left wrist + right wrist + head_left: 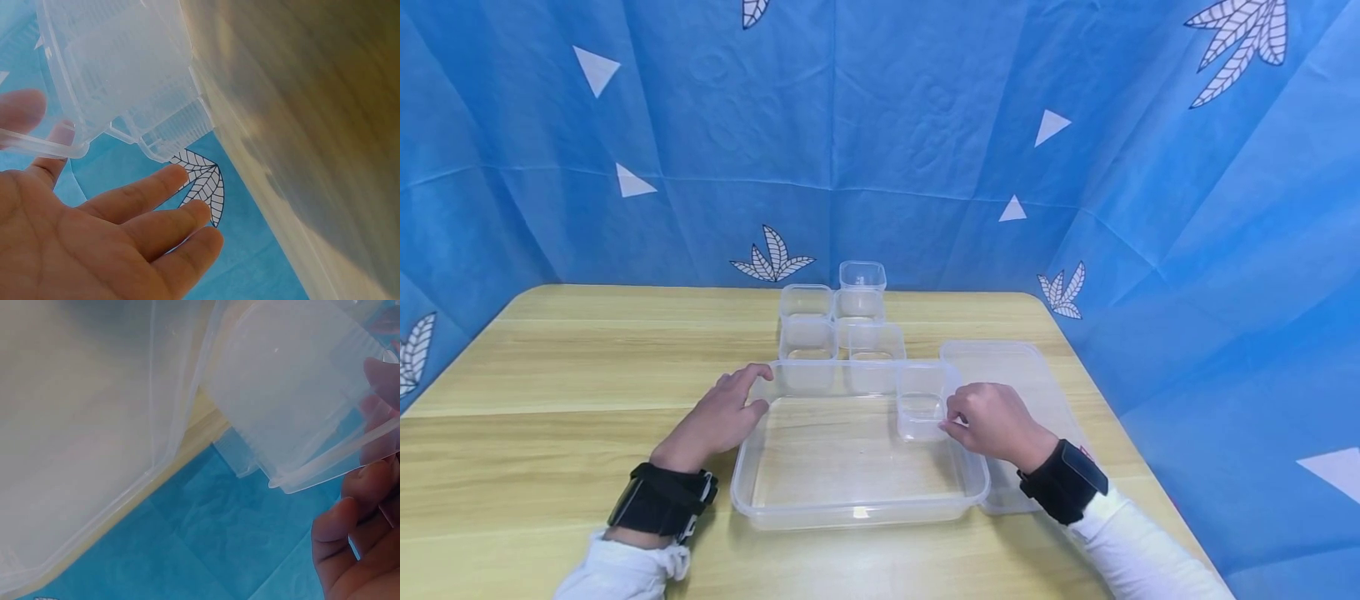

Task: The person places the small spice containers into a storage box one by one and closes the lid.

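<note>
A large clear plastic container [857, 510] lies on the table, its opening upward. My left hand [715, 417] is at its back left corner, thumb and index finger about the rim [62, 147]; the other fingers [187, 250] stretch out free below. In the back right corner of the large container is a small clear plastic container [917, 429]. The fingers and thumb of my right hand [996, 421] pinch its right rim, also seen in the right wrist view, where the small container [281, 387] looms close. Whether its base touches the large container's floor I cannot tell.
Several more small clear containers [806, 337] stand grouped behind the large one, near the table's back edge. A flat clear lid [1015, 375] lies at the right, partly under my right forearm. A blue patterned cloth [880, 125] hangs behind the table [550, 375].
</note>
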A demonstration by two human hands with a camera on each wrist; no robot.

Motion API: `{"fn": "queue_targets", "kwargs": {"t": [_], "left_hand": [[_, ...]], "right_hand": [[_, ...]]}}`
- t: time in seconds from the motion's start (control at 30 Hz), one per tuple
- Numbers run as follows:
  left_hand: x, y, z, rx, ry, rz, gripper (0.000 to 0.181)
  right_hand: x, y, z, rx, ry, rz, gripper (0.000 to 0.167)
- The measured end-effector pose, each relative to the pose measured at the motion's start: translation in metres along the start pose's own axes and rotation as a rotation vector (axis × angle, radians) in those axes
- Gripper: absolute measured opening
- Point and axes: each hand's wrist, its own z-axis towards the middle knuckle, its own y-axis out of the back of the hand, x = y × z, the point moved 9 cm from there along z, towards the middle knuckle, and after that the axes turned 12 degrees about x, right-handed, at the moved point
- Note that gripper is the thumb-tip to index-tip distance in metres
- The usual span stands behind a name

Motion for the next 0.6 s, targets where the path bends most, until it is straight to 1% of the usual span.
{"fn": "queue_targets", "kwargs": {"t": [0.3,0.6], "left_hand": [[0.0005,-0.0007,0.0003,-0.004,-0.008,0.004,0.036],[0.0006,-0.0010,0.0005,0.004,-0.004,0.001,0.036]], "right_hand": [[-0.0001,-0.0014,0.0013,0.023,-0.002,0.024,0.022],[0.0008,-0.0011,0.0010,0.029,-0.009,0.015,0.026]]}}
